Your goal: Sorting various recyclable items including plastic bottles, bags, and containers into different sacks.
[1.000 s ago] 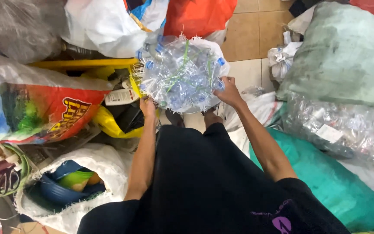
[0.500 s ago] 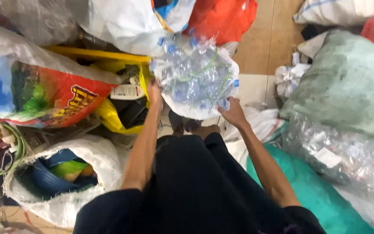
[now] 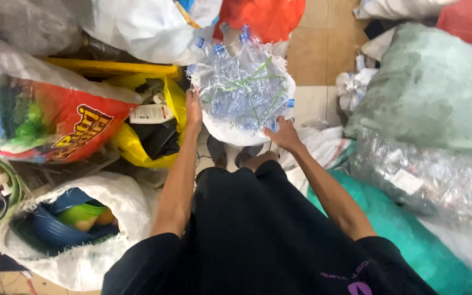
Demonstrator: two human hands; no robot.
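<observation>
Both of my hands hold up a clear plastic bag [image 3: 241,93] packed with crushed transparent bottles with blue caps. My left hand [image 3: 193,109] grips its left edge, fingers closed on the plastic. Under the bag's lower right side, my right hand [image 3: 284,134] supports and grips it. The bag hangs in front of me above my feet, over a tiled floor [image 3: 323,43].
A large printed red, blue and green sack [image 3: 45,114] lies left, a yellow bag [image 3: 137,147] beside it. A white woven sack [image 3: 83,240] with blue and green plastic items sits lower left. Pale green [image 3: 432,87], teal [image 3: 411,235] and clear [image 3: 427,175] sacks crowd the right.
The bottle bag has been lifted and carried a little farther from me, toward the white and red sacks. My right hand has shifted from the bag's right side to beneath it.
</observation>
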